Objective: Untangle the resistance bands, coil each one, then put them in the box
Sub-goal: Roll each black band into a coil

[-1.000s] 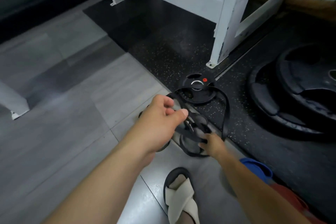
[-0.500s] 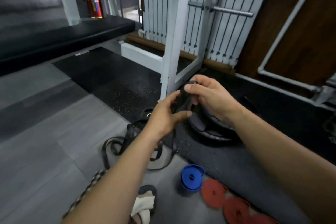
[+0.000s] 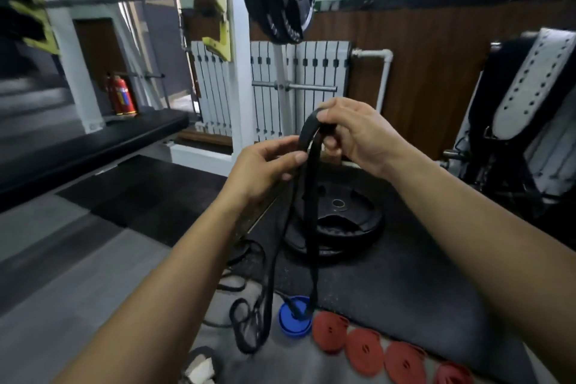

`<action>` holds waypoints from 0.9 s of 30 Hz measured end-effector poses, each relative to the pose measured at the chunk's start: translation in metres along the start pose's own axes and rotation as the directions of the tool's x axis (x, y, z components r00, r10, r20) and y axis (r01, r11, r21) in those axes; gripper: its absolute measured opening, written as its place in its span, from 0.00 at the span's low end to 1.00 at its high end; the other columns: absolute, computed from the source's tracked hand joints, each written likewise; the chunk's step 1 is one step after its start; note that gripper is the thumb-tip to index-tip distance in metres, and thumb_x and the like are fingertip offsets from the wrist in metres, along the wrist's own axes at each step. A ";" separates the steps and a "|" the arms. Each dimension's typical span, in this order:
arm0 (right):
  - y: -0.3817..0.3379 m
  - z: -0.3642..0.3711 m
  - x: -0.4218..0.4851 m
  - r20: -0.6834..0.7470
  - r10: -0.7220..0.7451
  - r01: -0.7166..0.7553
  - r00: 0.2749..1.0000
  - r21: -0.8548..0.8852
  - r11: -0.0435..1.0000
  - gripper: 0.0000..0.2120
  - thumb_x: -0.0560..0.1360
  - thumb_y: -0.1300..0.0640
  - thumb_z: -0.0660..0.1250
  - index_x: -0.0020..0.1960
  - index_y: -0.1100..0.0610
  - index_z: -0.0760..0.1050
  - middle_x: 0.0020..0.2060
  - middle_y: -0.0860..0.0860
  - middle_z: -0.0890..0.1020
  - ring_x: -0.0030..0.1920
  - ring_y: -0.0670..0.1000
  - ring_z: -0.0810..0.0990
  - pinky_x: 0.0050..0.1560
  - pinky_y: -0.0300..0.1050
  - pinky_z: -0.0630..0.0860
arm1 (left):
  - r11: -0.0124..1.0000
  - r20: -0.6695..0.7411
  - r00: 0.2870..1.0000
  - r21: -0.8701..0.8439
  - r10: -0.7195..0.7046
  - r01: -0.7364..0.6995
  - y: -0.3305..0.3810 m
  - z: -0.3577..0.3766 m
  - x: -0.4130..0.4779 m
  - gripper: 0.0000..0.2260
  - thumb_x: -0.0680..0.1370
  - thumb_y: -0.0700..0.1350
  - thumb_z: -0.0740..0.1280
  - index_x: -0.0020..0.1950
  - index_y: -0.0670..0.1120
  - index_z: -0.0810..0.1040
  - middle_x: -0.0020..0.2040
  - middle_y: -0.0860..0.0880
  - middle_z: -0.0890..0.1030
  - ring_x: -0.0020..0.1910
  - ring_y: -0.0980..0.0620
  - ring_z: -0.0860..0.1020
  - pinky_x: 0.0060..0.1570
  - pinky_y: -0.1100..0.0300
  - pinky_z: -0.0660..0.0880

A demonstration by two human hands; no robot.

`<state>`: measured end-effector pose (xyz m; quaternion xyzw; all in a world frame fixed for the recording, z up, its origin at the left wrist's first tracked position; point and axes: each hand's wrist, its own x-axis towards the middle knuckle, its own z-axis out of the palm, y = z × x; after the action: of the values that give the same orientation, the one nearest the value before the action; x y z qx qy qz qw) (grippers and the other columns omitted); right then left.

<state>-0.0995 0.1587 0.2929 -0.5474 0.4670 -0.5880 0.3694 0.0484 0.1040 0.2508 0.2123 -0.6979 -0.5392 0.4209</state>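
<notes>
A black band (image 3: 307,184) is held up at chest height, folded over at its top; its two strands hang straight down to a tangled heap of bands (image 3: 249,318) on the floor. The right hand (image 3: 352,134) pinches the fold at the top, and the left hand (image 3: 265,165) grips one strand just below it (thumb and fingers curled round). Behind the strands lies a plate (image 3: 343,221) on the black mat (image 3: 389,284). Near the heap sit a blue disc (image 3: 294,318) and red discs (image 3: 364,349).
</notes>
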 end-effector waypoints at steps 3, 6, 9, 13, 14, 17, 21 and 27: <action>-0.007 -0.002 -0.021 0.004 -0.001 0.001 1.000 -0.042 0.999 0.04 0.78 0.61 0.58 0.44 0.59 0.69 0.26 0.47 0.74 0.24 0.45 0.68 0.25 0.37 0.63 | 0.999 0.079 0.997 -0.037 0.008 -0.005 0.020 0.015 -0.009 0.11 0.74 0.32 0.65 0.50 0.46 0.79 0.31 0.56 0.82 0.29 0.63 0.76 0.32 0.69 0.70; -0.006 -0.006 -0.039 -0.021 0.023 -0.024 1.000 -0.081 0.996 0.05 0.77 0.58 0.62 0.44 0.58 0.72 0.26 0.46 0.74 0.25 0.45 0.67 0.25 0.36 0.63 | 0.999 0.078 0.997 -0.044 -0.016 0.019 0.022 0.025 -0.019 0.09 0.73 0.32 0.66 0.47 0.45 0.80 0.31 0.55 0.81 0.28 0.63 0.75 0.30 0.70 0.69; 0.000 -0.005 -0.050 -0.063 0.041 -0.050 0.997 -0.135 0.990 0.05 0.74 0.56 0.66 0.43 0.58 0.75 0.26 0.46 0.76 0.26 0.46 0.67 0.23 0.35 0.64 | 0.999 0.092 0.994 0.013 -0.051 0.050 0.018 0.028 -0.027 0.10 0.73 0.34 0.68 0.45 0.49 0.80 0.32 0.56 0.81 0.29 0.63 0.75 0.31 0.68 0.71; 0.009 -0.002 -0.054 -0.059 0.058 -0.061 0.997 -0.044 0.997 0.09 0.76 0.54 0.63 0.47 0.60 0.75 0.32 0.55 0.75 0.27 0.47 0.70 0.25 0.35 0.68 | 0.985 0.099 0.991 0.153 -0.095 0.079 0.011 0.034 -0.028 0.07 0.72 0.39 0.71 0.43 0.52 0.81 0.39 0.52 0.82 0.40 0.56 0.78 0.38 0.62 0.73; 0.011 -0.002 -0.054 -0.050 0.055 -0.055 0.997 0.019 0.998 0.10 0.77 0.54 0.61 0.48 0.61 0.75 0.33 0.56 0.74 0.27 0.46 0.70 0.26 0.35 0.69 | 0.987 0.072 0.992 0.132 -0.104 0.093 0.010 0.036 -0.028 0.06 0.72 0.39 0.71 0.43 0.50 0.81 0.40 0.50 0.82 0.41 0.54 0.78 0.38 0.61 0.73; 0.024 -0.010 -0.052 -0.072 0.030 -0.033 0.997 -0.040 0.999 0.08 0.78 0.55 0.60 0.52 0.56 0.75 0.36 0.52 0.76 0.31 0.45 0.71 0.30 0.35 0.68 | 0.989 0.006 0.990 -0.039 -0.143 0.143 0.007 0.038 -0.027 0.08 0.72 0.34 0.69 0.42 0.47 0.81 0.37 0.51 0.83 0.38 0.54 0.80 0.36 0.63 0.75; 0.055 -0.012 -0.055 -0.071 0.120 -0.129 0.990 -0.150 0.980 0.14 0.78 0.46 0.56 0.55 0.52 0.75 0.49 0.51 0.81 0.49 0.48 0.79 0.49 0.41 0.74 | 0.968 -0.004 0.976 -0.127 -0.217 0.215 -0.001 0.046 -0.026 0.09 0.72 0.32 0.68 0.42 0.45 0.81 0.36 0.51 0.84 0.36 0.55 0.82 0.35 0.65 0.77; 0.082 -0.025 -0.059 -0.023 0.247 -0.246 0.969 0.040 0.968 0.25 0.72 0.37 0.58 0.45 0.57 0.80 0.31 0.52 0.76 0.29 0.46 0.71 0.32 0.38 0.70 | 0.926 0.136 0.917 0.098 -0.374 0.364 0.000 0.051 -0.013 0.04 0.74 0.40 0.68 0.46 0.41 0.80 0.28 0.53 0.78 0.27 0.59 0.76 0.28 0.67 0.73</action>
<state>-0.1226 0.1944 0.1978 -0.4699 0.5255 -0.5536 0.4434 0.0145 0.1432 0.2432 0.3132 -0.6939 -0.5984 0.2495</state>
